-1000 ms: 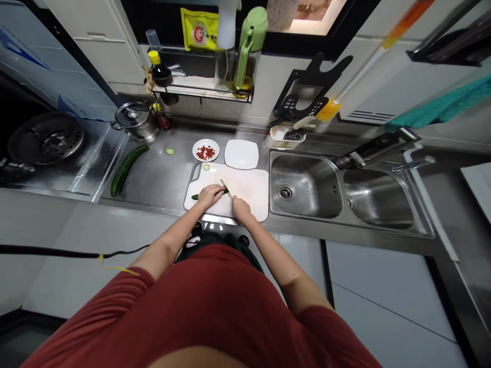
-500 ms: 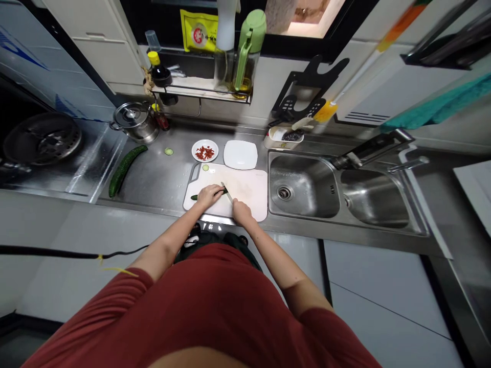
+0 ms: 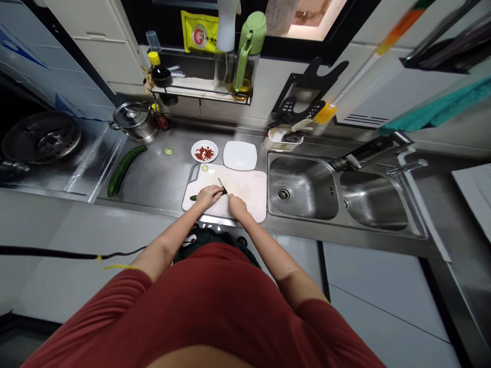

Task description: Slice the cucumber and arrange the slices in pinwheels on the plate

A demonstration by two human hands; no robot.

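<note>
On the white cutting board (image 3: pixel 249 202) lies a piece of cucumber (image 3: pixel 194 198), dark green, with my left hand (image 3: pixel 208 197) closed over its middle. My right hand (image 3: pixel 238 207) is wrapped round the handle of a knife (image 3: pixel 223 184), whose blade crosses the cucumber's right end, just beside my left fingers. One pale cucumber slice (image 3: pixel 204 167) rests near the board's top left; another slice (image 3: pixel 168 152) lies on the steel counter. Behind the board stand a white plate of chopped red pieces (image 3: pixel 204 153) and a square white plate (image 3: pixel 240 155).
A whole cucumber (image 3: pixel 123 171) and a steel pot (image 3: pixel 135 122) are at the left, with a wok (image 3: pixel 42 138) beyond. To the right is a double sink (image 3: pixel 303 186) with a faucet (image 3: pixel 364 153). A wall shelf (image 3: pixel 203 91) holds bottles.
My right hand and the knife have shifted slightly up and to the left, so more of the blade reaches past the cucumber. My left hand still holds the cucumber.
</note>
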